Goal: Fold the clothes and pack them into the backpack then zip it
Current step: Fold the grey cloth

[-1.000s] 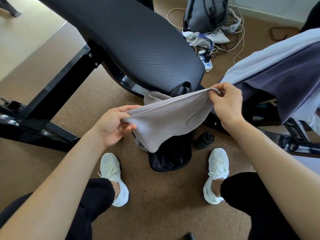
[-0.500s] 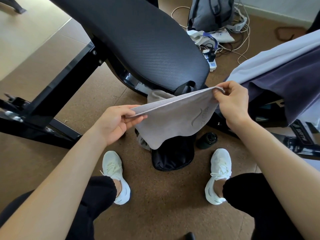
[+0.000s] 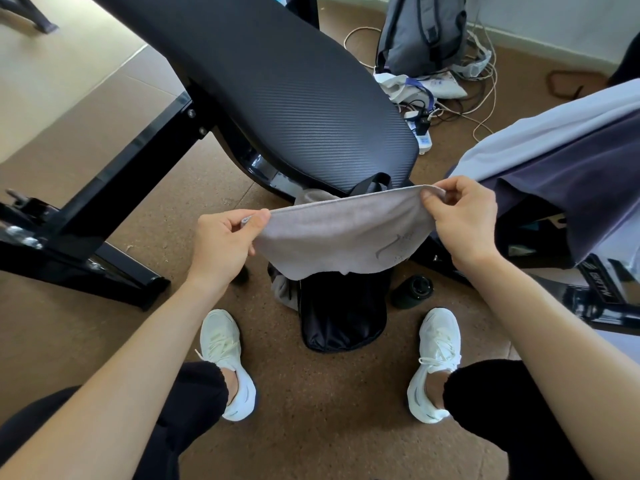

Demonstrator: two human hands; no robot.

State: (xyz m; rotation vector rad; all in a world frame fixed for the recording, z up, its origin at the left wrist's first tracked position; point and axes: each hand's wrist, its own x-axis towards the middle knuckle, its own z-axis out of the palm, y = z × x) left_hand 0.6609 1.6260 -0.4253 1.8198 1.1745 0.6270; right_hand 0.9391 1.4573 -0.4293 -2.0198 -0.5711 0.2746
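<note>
I hold a folded light grey cloth [image 3: 332,237] stretched in the air between both hands. My left hand [image 3: 221,244] pinches its left top corner and my right hand [image 3: 460,220] pinches its right top corner. It hangs just above a black backpack [image 3: 343,313] that stands on the floor between my feet, its strap [image 3: 370,183] leaning against the bench. More grey fabric [image 3: 285,289] spills from the backpack's left side. A white garment [image 3: 540,133] and a dark purple one [image 3: 588,188] are draped at the right.
A black padded bench [image 3: 277,81] on a black metal frame [image 3: 104,216] fills the upper left. A dark round bottle [image 3: 414,292] lies on the brown floor by my right shoe. A grey backpack [image 3: 422,32], white bags and cables lie at the back.
My left hand has closed from loose fingers into a pinch on the cloth's left corner. The cloth is pulled tauter and flatter above the backpack.
</note>
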